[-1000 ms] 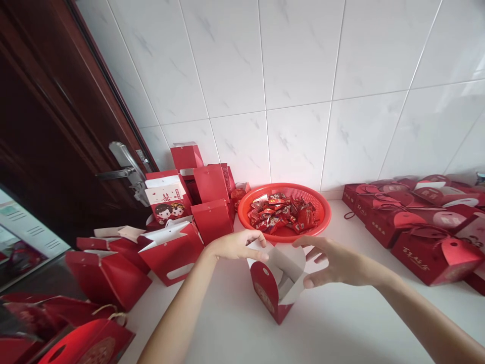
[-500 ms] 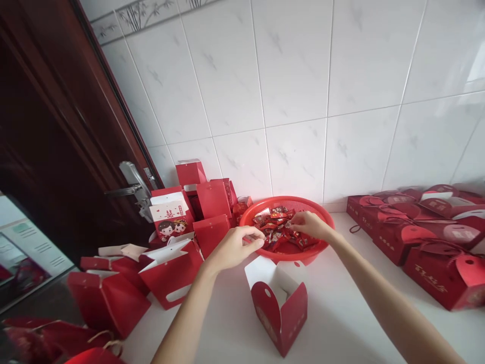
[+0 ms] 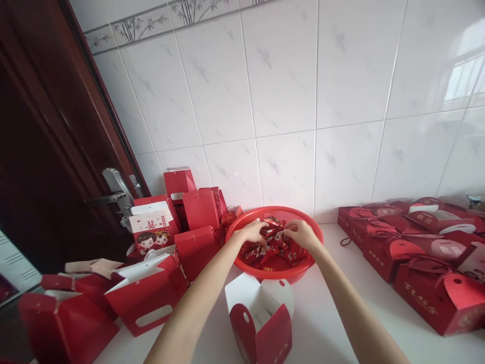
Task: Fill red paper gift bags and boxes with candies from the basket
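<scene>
A round red plastic basket (image 3: 317, 228) holds many small red-wrapped candies (image 3: 273, 249). My left hand (image 3: 251, 232) reaches over its left side, thumb and fingers apart, at the candies. On the right side of the basket, my right hand (image 3: 302, 233) has its fingertips pinched together low over the candies; what lies between them is too small to make out. Between my forearms stands a red box (image 3: 273, 333) with a white inside, its top flaps up and open. Pale shapes lie inside it.
Several red handled boxes (image 3: 147, 298) stand on the left, one with a cartoon couple. Closed red boxes (image 3: 428, 298) with gold lettering sit in rows on the right of the white table (image 3: 326, 313). Behind are a tiled wall (image 3: 284, 172) and a dark door (image 3: 45, 131).
My left hand has moved from the basket's near-left edge into it, over the candies. My right hand stays at the candies. The view has shifted, so the open box appears lower.
</scene>
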Demonstrator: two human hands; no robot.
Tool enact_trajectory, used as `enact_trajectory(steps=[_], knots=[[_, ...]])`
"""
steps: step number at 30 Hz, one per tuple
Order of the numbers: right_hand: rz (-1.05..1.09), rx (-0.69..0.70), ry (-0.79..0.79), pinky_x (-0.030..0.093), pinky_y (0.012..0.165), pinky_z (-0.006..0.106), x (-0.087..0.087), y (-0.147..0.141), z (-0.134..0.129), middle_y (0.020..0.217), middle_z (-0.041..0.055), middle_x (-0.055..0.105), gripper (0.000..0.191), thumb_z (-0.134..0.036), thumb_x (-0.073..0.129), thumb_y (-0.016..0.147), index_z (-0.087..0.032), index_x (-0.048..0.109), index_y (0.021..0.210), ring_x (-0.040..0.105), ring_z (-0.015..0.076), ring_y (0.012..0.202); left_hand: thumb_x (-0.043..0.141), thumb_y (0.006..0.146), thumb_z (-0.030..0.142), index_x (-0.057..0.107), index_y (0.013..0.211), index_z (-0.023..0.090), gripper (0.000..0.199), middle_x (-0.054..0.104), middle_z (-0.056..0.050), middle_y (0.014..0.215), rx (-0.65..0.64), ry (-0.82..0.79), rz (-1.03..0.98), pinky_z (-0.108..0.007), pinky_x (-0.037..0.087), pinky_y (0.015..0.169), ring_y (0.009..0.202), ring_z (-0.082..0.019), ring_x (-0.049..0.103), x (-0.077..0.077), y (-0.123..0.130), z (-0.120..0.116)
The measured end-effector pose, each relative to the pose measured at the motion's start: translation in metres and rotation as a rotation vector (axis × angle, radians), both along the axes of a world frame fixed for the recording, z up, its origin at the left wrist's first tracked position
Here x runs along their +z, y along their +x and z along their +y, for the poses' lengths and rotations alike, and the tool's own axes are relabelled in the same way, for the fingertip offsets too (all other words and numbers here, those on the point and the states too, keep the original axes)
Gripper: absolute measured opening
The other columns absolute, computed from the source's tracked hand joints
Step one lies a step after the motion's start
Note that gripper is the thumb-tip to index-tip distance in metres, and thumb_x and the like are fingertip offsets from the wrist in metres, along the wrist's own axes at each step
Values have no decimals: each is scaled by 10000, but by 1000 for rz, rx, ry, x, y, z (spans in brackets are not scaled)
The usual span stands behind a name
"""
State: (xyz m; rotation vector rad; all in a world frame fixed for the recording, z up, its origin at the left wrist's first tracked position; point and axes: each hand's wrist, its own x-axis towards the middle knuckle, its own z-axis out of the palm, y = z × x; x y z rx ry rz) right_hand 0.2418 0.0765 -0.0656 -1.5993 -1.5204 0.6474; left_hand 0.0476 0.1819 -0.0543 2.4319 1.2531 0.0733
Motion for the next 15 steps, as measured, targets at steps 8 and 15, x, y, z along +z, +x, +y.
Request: enact_trajectory(steps=[8,15], knots=[[48,36,9,517,679,257,-4,-1,2,862,61,729,93,-200,605,847,-155,667,899,697,189,808,744,719,264,751,1014,191,304,749,-88,1063,7,-17,-89,-367,523,856,973,-295,685,-12,-7,7],[142,-23,7,518,697,287,-10,0,8,871,58,731,88,-226,649,789,-170,678,850,695,212,830,569,862,232,766,924,204,209,783,-31,1026,33,36,-506,-273,522,880,956,-190,702,-15,-1,9]])
